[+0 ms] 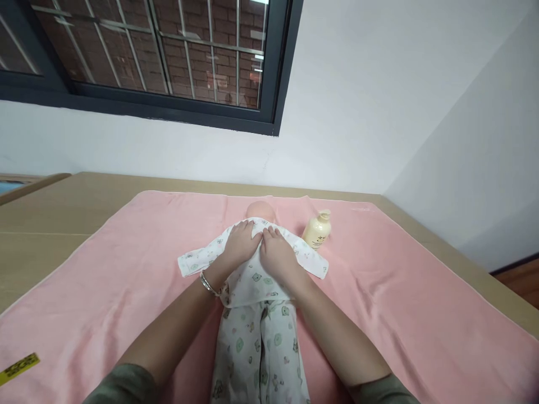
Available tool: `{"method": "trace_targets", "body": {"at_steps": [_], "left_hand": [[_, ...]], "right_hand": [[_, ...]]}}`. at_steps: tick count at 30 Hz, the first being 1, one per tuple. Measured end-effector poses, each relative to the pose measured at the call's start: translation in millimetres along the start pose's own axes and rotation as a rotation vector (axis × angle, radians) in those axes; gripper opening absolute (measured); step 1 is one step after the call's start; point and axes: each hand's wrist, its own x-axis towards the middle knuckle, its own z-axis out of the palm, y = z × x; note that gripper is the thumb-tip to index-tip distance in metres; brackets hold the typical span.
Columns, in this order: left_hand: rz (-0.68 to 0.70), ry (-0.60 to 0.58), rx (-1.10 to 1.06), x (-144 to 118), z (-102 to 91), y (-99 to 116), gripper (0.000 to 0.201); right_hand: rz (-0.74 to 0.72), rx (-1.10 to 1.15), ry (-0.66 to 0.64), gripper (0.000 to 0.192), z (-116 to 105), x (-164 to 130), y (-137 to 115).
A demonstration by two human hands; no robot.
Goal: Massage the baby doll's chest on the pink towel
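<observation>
I see my left hand (240, 242) and right hand (277, 253) spread flat, side by side, palms down on the doll (252, 280), pinning its printed top smooth | doll lies face up mid pink towel (126, 269), head toward the wall | lotion bottle (318, 229) upright just beside its shoulder, apart from my hands | bracelet (208, 284) on left wrist

Pink towel (400, 292) looks like soft, matt terry cloth with a slightly fuzzy nap. Baby clothes (256, 325) at 6 o'clock are thin printed cotton, smooth-ish and matt. Bottle (318, 230) at 1 o'clock is glossy cream plastic. Tabletop (63, 219) is matt pale wood-look laminate. Bracelet (207, 284) is shiny metal.
</observation>
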Motion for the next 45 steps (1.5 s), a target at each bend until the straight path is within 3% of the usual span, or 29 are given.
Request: {"method": "trace_targets", "body": {"at_steps": [3,7,10,14,17,25,32,39,45], "left_hand": [[-0.015,0.084,0.016,-7,7.3,5,0.05],[0.019,0.156,0.035,-25,15.9,22,0.05],[0.058,0.112,0.066,-24,9.1,24,0.047],[0.14,-0.022,0.091,-7,-9.2,11,0.038],[0.169,-0.045,0.149,-1,-13.5,4,0.038],[0.208,-0.091,0.377,-19,-13.2,27,0.038],[0.291,-0.116,0.494,-10,-19.5,15,0.037],[0.063,0.022,0.354,-10,0.0,13,0.044],[-0.019,-0.015,0.337,-16,-3.4,22,0.048]], "right_hand": [[-0.018,0.046,0.008,0.051,-1,0,0],[0.05,0.131,0.01,0.05,-4,16,26],[0.092,0.064,0.0,0.055,-2,21,30],[0.075,0.003,-0.019,0.057,1,8,10],[0.062,0.052,-0.027,0.054,-2,3,5],[-0.047,0.17,-0.026,0.045,-10,27,45],[0.003,-0.04,0.001,0.039,-12,6,6],[0.032,0.032,0.067,0.042,-5,17,25],[0.031,0.043,0.049,0.049,4,24,36]]}}
